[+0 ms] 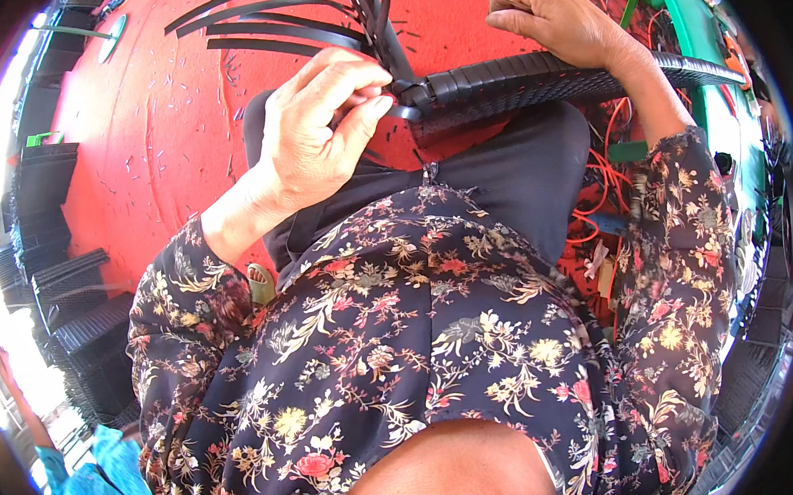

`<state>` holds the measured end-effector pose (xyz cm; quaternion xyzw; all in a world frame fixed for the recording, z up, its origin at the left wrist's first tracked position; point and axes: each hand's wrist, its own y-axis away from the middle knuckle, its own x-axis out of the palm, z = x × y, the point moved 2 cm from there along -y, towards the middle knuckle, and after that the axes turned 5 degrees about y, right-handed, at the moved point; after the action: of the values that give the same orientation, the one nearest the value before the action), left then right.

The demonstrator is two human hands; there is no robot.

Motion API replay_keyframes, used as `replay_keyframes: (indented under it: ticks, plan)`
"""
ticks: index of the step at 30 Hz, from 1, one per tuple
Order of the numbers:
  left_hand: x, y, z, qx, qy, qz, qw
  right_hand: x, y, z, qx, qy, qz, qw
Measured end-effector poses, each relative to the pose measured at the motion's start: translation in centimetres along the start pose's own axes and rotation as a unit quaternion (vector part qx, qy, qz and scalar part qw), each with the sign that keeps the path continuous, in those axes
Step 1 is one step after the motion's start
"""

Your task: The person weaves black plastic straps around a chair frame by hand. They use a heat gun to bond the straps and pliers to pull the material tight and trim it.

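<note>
A black woven panel (505, 88) of flat strips lies across my thighs, its frame edge running from the middle toward the right. My left hand (319, 130) is at its left end, thumb and fingertips pinched on a black strip (405, 113) that curls beside the frame corner. Loose black strips (282, 28) fan out to the left from the upright part of the frame. Above the panel's far edge is my right hand (560, 24), fingers closed around a thin metal tool (511, 1); only its slim end shows, so its kind is unclear. My right wrist passes over the panel.
Strip scraps litter the red floor (162, 143). Stacks of dark woven pieces (88, 353) stand at the left. Orange cords (604, 183) lie by my right knee, near a green table (717, 123). Another person's blue garment (100, 487) shows at lower left.
</note>
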<state>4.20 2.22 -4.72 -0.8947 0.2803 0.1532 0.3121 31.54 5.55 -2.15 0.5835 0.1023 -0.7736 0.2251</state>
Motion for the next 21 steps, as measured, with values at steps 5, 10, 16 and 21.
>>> replay_keyframes:
  ticks: [5, 10, 16, 21]
  plan:
    - [0.4, -1.1, -0.3, 0.062, -0.057, 0.004, 0.996, 0.1, 0.1, -0.2, -0.024, 0.012, -0.056, 0.998]
    - [0.2, -1.1, 1.2, 0.023, -0.071, 0.036, 0.997, -0.6, 0.4, 1.9, -0.063, 0.003, -0.153, 0.986]
    - [-0.3, -2.6, 1.4, 0.035, -0.061, 0.057, 0.996, 0.4, 0.1, 2.4, -0.098, -0.031, -0.163, 0.981]
    - [-0.8, -3.5, 1.4, 0.035, -0.074, 0.083, 0.993, 0.0, -0.2, 2.8, -0.085, -0.041, -0.142, 0.985]
